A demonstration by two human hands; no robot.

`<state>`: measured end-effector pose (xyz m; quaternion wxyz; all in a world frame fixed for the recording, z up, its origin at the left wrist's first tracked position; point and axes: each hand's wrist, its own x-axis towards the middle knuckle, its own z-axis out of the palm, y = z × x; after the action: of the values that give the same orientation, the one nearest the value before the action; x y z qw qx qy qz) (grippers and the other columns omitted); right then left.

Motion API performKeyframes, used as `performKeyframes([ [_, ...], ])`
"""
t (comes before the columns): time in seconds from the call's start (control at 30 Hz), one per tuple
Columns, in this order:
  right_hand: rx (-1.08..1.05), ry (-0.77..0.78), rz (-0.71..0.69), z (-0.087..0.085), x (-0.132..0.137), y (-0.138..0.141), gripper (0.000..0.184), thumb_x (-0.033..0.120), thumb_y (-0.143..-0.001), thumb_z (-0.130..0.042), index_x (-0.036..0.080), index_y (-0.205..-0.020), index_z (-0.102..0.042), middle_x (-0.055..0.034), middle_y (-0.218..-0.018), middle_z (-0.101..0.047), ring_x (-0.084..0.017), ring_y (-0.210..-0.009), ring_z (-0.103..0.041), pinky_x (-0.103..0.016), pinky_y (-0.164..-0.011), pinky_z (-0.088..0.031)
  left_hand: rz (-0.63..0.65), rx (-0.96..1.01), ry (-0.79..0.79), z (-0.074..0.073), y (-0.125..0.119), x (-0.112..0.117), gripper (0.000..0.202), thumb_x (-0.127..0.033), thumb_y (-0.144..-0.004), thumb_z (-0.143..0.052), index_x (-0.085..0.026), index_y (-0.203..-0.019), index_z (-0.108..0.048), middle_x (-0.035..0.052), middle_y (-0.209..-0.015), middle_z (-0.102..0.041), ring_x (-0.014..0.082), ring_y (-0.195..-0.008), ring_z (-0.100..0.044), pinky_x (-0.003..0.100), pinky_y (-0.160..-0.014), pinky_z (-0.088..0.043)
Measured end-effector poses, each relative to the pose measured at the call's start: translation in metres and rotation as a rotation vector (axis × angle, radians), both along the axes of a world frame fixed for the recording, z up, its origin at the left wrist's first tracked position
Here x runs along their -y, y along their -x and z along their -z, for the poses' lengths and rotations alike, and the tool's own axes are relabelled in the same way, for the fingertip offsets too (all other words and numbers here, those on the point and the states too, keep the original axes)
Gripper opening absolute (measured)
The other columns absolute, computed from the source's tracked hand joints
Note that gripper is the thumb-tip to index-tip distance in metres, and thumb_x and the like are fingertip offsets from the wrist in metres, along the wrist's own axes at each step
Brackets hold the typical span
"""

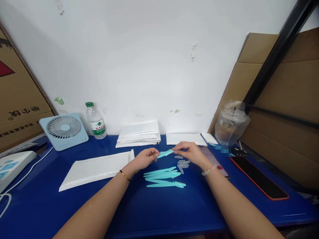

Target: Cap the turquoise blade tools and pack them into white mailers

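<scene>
My left hand (147, 158) is closed in a pinch on the handle of a teal eyebrow razor (164, 154), raised above the table. At the razor's blade end, the thumb and fingertips of my right hand (188, 152) pinch a small translucent blade cap (173, 150), partly hidden by the fingers. Below both hands, several more teal eyebrow razors (163, 175) lie in a loose group, blade ends pointing right. Several loose translucent caps (183, 164) are scattered on the table beneath my right hand.
White padded mailers (139, 132) are stacked by the wall, and one mailer (97, 169) lies left. A fan (64, 129), a water bottle (96, 122) and a power strip (15, 166) stand left. Right are a phone (259, 177) and a bagged drink cup (231, 122) on the blue table (159, 212).
</scene>
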<state>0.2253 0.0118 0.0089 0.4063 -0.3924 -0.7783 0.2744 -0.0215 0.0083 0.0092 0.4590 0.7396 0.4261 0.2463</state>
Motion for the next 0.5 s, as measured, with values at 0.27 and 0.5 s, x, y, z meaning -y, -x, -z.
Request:
performKeyframes([
  [0.27, 0.19, -0.077, -0.03, 0.015, -0.006, 0.006, 0.017, 0.029, -0.081, -0.061, 0.024, -0.093, -0.073, -0.0055, -0.091, -0.07, -0.018, -0.082, -0.063, -0.03, -0.077, -0.049, -0.116, -0.107, -0.222, 0.012, -0.003, -0.003, 0.029, -0.041, -0.084, -0.047, -0.018, -0.097, -0.059, 0.0035, -0.086, -0.06, 0.0146, -0.076, -0.054, 0.027, -0.071, -0.043],
  [0.5, 0.397, -0.1, 0.198, 0.019, -0.019, -0.013, 0.017, 0.024, -0.078, -0.062, 0.022, -0.091, -0.072, -0.0049, -0.089, -0.069, -0.018, -0.079, -0.062, -0.029, -0.073, -0.046, 0.02, -0.316, -0.382, 0.011, -0.004, 0.006, 0.023, -0.039, -0.074, -0.058, -0.021, -0.087, -0.064, 0.003, -0.085, -0.062, 0.0169, -0.077, -0.056, 0.026, -0.066, -0.042],
])
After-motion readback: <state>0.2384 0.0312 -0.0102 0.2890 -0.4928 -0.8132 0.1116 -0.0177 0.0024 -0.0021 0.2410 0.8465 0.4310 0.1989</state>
